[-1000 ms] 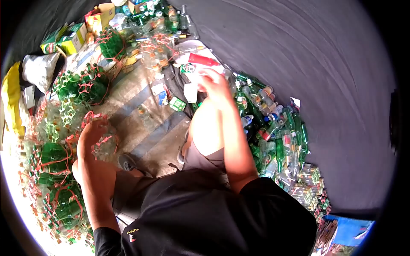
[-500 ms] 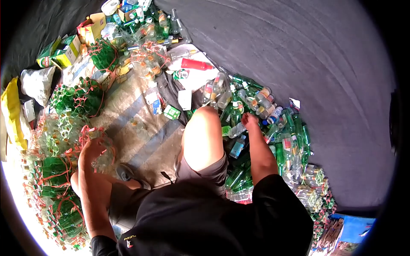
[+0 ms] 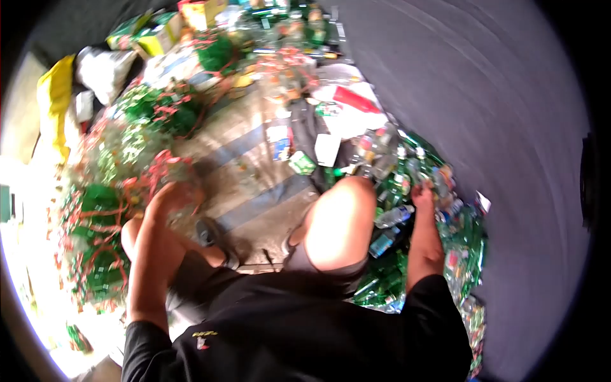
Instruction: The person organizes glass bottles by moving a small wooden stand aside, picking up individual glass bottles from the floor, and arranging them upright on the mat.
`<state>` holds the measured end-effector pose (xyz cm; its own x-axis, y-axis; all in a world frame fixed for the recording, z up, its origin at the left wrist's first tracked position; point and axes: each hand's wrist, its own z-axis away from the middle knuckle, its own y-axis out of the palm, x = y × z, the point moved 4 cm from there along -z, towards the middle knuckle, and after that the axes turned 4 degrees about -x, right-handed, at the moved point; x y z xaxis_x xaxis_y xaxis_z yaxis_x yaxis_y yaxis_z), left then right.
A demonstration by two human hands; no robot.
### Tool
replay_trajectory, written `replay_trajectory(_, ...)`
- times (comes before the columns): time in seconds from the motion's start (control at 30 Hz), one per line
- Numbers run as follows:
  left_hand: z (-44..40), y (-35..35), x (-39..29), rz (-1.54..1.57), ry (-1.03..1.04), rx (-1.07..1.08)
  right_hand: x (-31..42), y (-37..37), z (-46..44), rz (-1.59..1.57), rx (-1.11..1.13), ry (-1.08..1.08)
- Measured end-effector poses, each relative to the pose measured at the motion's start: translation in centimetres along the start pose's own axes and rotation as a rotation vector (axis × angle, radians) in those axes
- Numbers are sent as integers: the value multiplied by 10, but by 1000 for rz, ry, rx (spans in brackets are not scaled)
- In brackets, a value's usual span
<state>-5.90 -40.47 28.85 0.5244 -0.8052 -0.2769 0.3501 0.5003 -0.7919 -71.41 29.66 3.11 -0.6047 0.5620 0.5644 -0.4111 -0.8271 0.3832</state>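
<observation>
My left hand (image 3: 175, 196) is at the left, beside my knee, its fingers wrapped around a bundle of clear bottles tied with red string (image 3: 167, 170). My right hand (image 3: 422, 193) reaches into the pile of loose bottles (image 3: 398, 181) on the right. Blur hides what its fingers touch. Just left of it lies a clear bottle (image 3: 394, 217), with a blue-labelled bottle (image 3: 384, 242) below. Green bottles tied in bundles (image 3: 102, 239) stand left of my left arm.
Striped sheeting (image 3: 232, 134) covers the floor ahead. A red bottle (image 3: 358, 99) lies on white material. At the back left are a green and yellow carton (image 3: 159, 37), a white sack (image 3: 105, 73) and a yellow bag (image 3: 55, 105). A dark cloth wall (image 3: 509, 127) rises on the right.
The view has swung, shifting the scene to the right. My right hand has gone from above my knee to the bottle pile on the right. My left hand has stayed at the tied bundle.
</observation>
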Motion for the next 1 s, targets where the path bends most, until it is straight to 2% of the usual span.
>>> replay_trajectory(0.03,-6,8,8,-97,76,-27,-4,23,47,109,-142,-73)
replay_trajectory(0.1,12,-18,-23,101,-92,-81,13,29,42,208,69,-295)
replay_trajectory(0.13,21,-31,-39,203,-172,-120,16,38,58,162,-104,-305)
replay_trajectory(0.17,16,-25,-34,179,-108,-162,22,45,80,117,-279,-317)
replay_trajectory(0.23,11,-22,-30,157,-56,-211,26,51,94,41,-227,-338)
replay_trajectory(0.3,9,-23,-32,140,-50,-160,14,85,173,120,-221,-440)
replay_trajectory(0.37,8,-25,-30,72,60,-218,7,98,205,254,-163,-434)
replay_trajectory(0.43,13,-42,-40,39,29,-225,-6,121,252,344,-97,-533)
replay_trajectory(0.5,19,-68,-52,88,89,-223,-15,150,291,463,-36,-528)
replay_trajectory(0.57,25,-97,-53,164,106,-448,-26,184,305,652,254,-422)
replay_trajectory(0.63,37,-125,-58,279,148,-577,-51,232,349,760,284,-379)
replay_trajectory(0.77,42,-131,-44,362,179,-666,-114,324,386,1049,610,-278)
replay_trajectory(0.8,36,-117,-31,384,165,-687,-135,345,384,1101,631,-278)
replay_trajectory(0.83,26,-99,-15,278,117,-626,-156,368,385,1229,625,-321)
replay_trajectory(0.9,31,-86,-7,-88,-183,-279,-208,408,393,1380,735,-303)
replay_trajectory(0.93,41,-88,-7,-62,-195,-281,-236,425,386,1408,759,-329)
replay_trajectory(0.97,51,-97,-9,133,-86,-396,-263,445,393,1607,809,-447)
replay_trajectory(1.0,59,-108,-9,322,24,-515,-291,456,392,1603,854,-448)
